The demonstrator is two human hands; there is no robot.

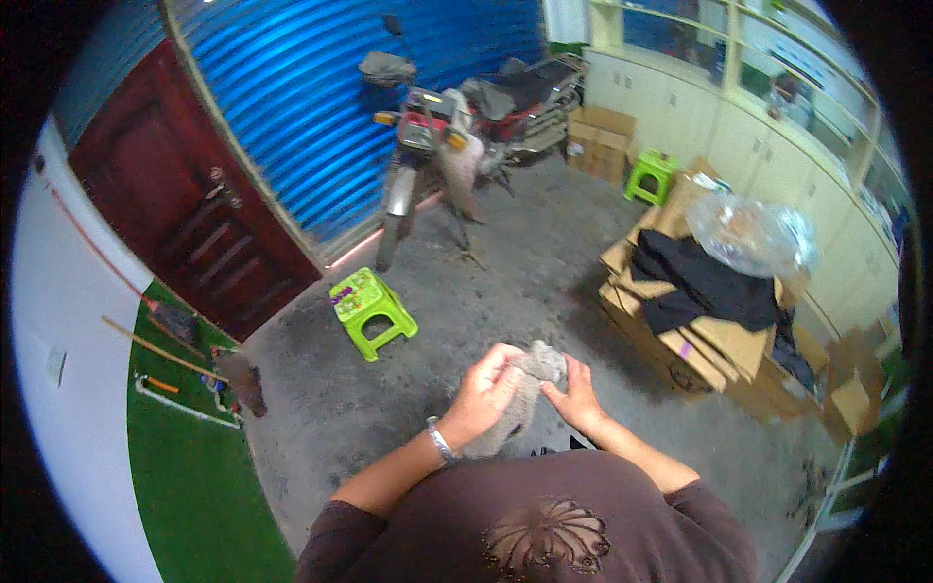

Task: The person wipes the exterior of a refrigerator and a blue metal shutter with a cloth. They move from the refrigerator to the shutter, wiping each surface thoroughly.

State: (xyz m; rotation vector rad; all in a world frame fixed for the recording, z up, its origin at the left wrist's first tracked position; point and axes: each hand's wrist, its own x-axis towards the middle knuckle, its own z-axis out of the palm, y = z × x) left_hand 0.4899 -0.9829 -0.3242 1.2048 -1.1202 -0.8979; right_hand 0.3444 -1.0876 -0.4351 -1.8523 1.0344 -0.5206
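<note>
In front of my chest I hold a soft grey cloth item (545,364), bunched at its upper end. A longer part of it hangs down between my forearms, partly hidden by my left hand and wrist. My left hand (485,390), with a silver-coloured band on the wrist, pinches the bunched part from the left. On the other side, my right hand (579,397) has its thumb and fingers around the right edge of the bunch. Whether it is a garment or a plain cloth, I cannot tell.
A green plastic stool (372,310) stands ahead on the concrete floor (466,306). Beyond it is a parked motorcycle (437,138). To the right, cardboard boxes (685,350) carry black fabric (703,280) and a clear plastic bag (751,233). Another green stool (651,176) stands farther back.
</note>
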